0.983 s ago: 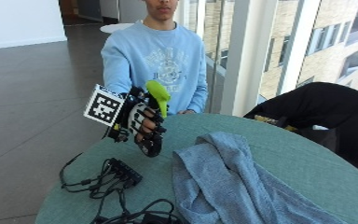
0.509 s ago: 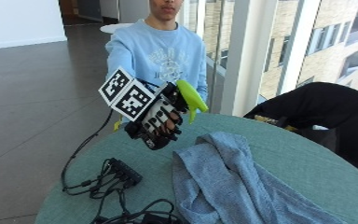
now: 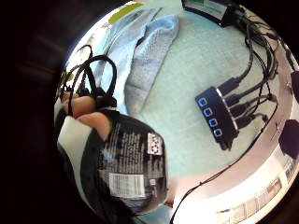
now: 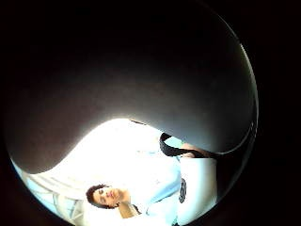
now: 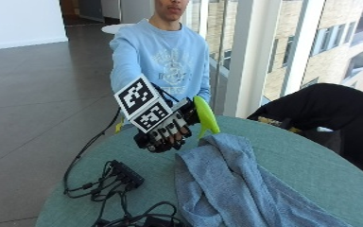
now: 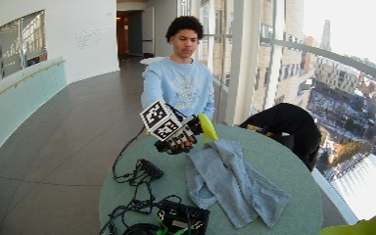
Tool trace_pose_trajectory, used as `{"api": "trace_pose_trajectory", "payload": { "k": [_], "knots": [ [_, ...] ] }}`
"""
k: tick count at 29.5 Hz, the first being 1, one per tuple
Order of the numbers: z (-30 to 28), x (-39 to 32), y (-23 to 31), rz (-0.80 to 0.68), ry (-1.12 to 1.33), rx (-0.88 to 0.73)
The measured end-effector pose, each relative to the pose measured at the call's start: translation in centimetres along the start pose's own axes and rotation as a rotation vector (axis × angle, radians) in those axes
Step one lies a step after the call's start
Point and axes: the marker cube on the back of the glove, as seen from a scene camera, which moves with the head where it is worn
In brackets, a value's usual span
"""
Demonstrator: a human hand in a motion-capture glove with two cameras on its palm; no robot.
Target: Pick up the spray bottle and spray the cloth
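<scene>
One gloved right hand (image 5: 167,131) is seen near the centre of the outside view, raised above the round green table (image 5: 307,161), its fingers curled around the spray bottle (image 5: 204,115). Only the bottle's yellow-green top is shown there, sticking out past the fingers and tilted toward the grey cloth (image 5: 232,184), just above the cloth's near end. The dark, labelled body of the bottle (image 3: 133,165) is seen in the little finger side palm view, with fingertips (image 3: 84,105) wrapped against it. The thumb side palm view is mostly filled by a dark rounded surface close to the palm. The cloth is spread in loose folds from the middle of the outside frame down to the lower right. A black hub (image 5: 126,173) with cables plugged in is seen at the lower left of that frame, well apart from the cloth. The bare hand cannot be seen.
</scene>
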Motion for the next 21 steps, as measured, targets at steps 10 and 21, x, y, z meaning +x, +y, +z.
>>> {"api": "trace_pose_trajectory", "payload": {
  "k": [10, 21],
  "knots": [
    [0.14, 0.19, -0.02, 0.033, 0.022, -0.041],
    [0.21, 0.11, 0.02, 0.012, 0.042, -0.039]
  ]
}}
